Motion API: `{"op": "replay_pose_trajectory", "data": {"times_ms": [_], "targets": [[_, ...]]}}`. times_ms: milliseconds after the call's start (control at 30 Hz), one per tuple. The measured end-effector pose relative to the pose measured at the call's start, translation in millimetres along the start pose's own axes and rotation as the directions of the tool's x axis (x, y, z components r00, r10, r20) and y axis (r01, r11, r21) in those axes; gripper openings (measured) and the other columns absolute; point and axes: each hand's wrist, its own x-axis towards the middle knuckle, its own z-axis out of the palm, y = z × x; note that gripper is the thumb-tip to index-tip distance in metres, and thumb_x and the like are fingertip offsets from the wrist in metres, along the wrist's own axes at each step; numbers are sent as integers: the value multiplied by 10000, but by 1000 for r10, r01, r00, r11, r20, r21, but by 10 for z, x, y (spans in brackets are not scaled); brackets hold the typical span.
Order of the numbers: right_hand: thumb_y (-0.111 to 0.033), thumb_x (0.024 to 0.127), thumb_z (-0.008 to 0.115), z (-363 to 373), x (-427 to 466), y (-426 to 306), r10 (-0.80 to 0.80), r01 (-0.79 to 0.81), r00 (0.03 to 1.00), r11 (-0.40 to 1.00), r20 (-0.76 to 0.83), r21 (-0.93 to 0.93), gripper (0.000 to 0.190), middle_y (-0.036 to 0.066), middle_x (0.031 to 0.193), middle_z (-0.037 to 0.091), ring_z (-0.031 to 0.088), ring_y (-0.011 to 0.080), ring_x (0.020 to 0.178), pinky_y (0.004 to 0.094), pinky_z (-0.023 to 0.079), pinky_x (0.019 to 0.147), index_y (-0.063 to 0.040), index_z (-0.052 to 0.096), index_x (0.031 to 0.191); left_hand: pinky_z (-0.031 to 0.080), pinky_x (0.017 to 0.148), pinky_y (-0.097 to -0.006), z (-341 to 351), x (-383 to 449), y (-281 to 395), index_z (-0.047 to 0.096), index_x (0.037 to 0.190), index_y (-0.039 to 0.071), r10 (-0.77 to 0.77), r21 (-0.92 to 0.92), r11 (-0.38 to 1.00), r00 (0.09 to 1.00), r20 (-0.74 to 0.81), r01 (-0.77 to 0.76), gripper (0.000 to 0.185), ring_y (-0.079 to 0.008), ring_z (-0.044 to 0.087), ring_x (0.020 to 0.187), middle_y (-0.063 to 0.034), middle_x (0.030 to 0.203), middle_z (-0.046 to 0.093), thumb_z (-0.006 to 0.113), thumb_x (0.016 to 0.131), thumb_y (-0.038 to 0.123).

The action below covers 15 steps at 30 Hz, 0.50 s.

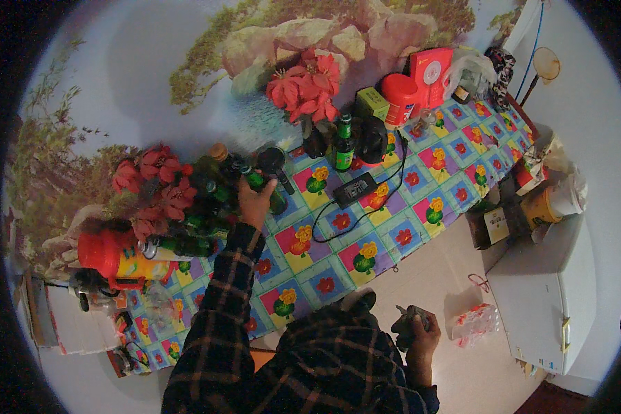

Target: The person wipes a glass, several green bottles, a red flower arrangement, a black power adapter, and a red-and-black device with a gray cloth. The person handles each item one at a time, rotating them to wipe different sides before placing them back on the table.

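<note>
My left hand (254,203) reaches over the flowered tablecloth (336,282) and grips a green glass bottle (277,201) near its neck. More green bottles (220,192) crowd together left of it, partly hidden by shadow and red artificial flowers. A dark round object with a handle (272,159) lies just behind the held bottle. My right hand (423,331), low at the right beside my body, is closed on a dark crumpled cloth (408,323). Farther right on the table stands another green bottle (344,145), and a black power adapter (355,190) lies with its cable.
Red artificial flowers (310,85), a red-lidded tub (399,98) and a green box (372,103) line the wall. A red and yellow container (129,259) stands left. On the floor are a white chest freezer (538,305) and a plastic-wrapped pack (474,323).
</note>
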Motion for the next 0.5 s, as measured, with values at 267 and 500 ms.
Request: {"op": "replay_pose_trajectory", "data": {"times_ms": [267,500], "targets": [[-186,995,685,20,-59,-92,3,-2,999,999,48,-33,250,103,901,727,682,176,649,298,540,527,1,660,1159,531,950,-470,44,-163,101,568,1331,16,-50,129,990,998,-34,54,764,-365,667,1084,-182,1191,692,930,748,351],[-122,1008,670,-49,-24,-73,23,-23,995,1000,97,-4,221,140,880,736,693,219,624,316,529,483,-2,648,1192,530,1011,-497,-14,-200,-344,561,1380,9,123,310,945,992,-24,-109,947,-431,656,1157,-219,1252,695,985,650,439]]}}
